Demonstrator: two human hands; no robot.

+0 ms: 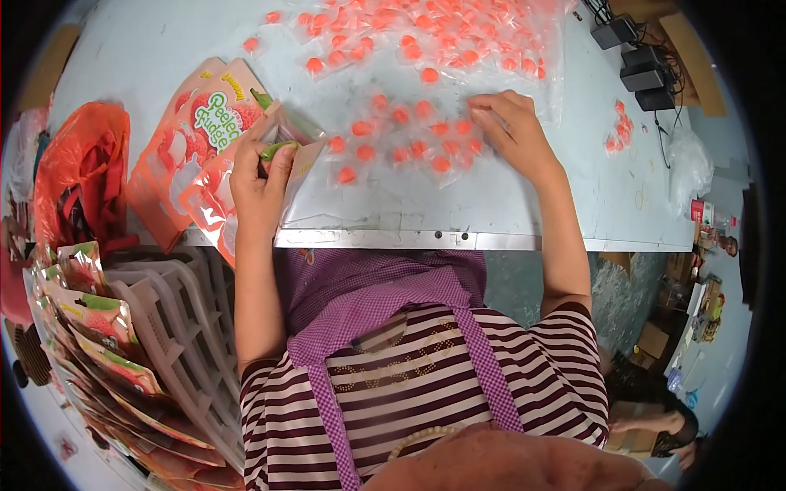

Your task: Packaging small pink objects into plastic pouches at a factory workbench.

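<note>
My left hand (260, 184) is closed on the upper part of a pink candy pouch (214, 195) with fruit pictures and a green top. The pouch's mouth gapes toward the right, facing a loose group of small clear-wrapped red candies (418, 148) on the table. At the right edge of that group lies my right hand (514, 129), fingers curved and thumb apart, nothing visible in its grasp. Its fingertips are close to the nearest candies; whether they touch one is hard to tell. More pink pouches (168, 151) lie stacked under and left of the held one.
A large heap of wrapped red candies (458, 37) covers the table's far side on clear plastic. A few candies (620, 127) and black power adapters (647, 74) are at right. Left are a red plastic bag (82, 164) and a crate (155, 307) beside filed pouches (106, 319).
</note>
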